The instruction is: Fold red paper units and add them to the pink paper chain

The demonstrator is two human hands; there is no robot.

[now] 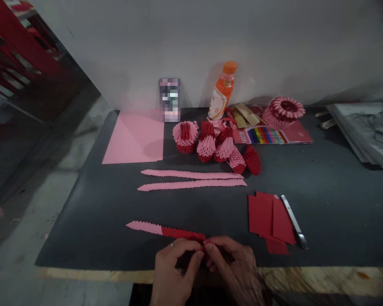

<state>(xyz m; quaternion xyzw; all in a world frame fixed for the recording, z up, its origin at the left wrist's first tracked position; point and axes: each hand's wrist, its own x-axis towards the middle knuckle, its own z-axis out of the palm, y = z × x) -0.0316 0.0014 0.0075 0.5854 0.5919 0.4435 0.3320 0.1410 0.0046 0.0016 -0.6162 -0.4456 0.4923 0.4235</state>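
Note:
At the table's front edge, my left hand [178, 267] and my right hand [228, 263] meet fingertip to fingertip. Both pinch a small piece of red paper [204, 244], mostly hidden by the fingers. A strip of interlocked folded paper, pink then red [183, 232], lies just beyond them; its red end reaches my fingertips, and I cannot tell whether it joins the held piece. Farther back lie two pink folded-paper strips [191, 185], side by side. To the right of my hands is a loose stack of red paper rectangles [261, 214], with a silver cutter-like tool [294, 221] along its edge.
Pink sheets [134, 138] lie at the back left near a blurred phone [170, 100]. An orange drink bottle [222, 91], several folded-paper shapes [207, 142], a ring-shaped paper piece [282, 112] and a colourful packet [268, 136] stand along the wall. Papers [370, 127] are at the right.

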